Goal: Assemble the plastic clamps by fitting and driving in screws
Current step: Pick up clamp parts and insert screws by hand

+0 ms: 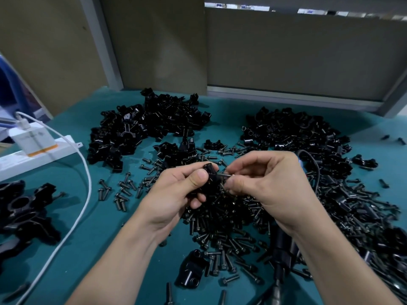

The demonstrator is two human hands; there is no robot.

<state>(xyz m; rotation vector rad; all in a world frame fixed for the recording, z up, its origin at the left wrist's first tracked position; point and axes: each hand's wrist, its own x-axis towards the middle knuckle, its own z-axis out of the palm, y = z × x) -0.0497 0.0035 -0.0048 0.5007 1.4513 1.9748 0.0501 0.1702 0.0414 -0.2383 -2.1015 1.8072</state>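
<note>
The fingers (pixel 236 183) of the right hand (pixel 271 183) are pressed together, thumb against forefinger, pinching a small screw (pixel 225 175) so that its shank points leftward at the part; the left hand (pixel 176 194) has its thumb and curled fingers clamped round a black plastic clamp (pixel 210 176), held up off the teal mat (pixel 77 249) and turned so that one side faces the screw; the pairing looks deliberate, one hand steadying the part while the other feeds the thread in, and both are raised close under the camera, where a small hole is easier to find; the screw's tip lies at the clamp's face, though I cannot tell whether it has entered a hole, since the fingertips hide the joint; the clamp sits between the two thumbs, touching the left one and just beside the right; under the hands spreads a heap of loose screws (pixel 220 219), lying within easy reach, with piles of clamp parts (pixel 154 124) further back; a dark powered driver (pixel 284 247) lies on the mat beneath the right forearm, in neither hand, probably meant for the driving step once the screw is started by hand
</note>
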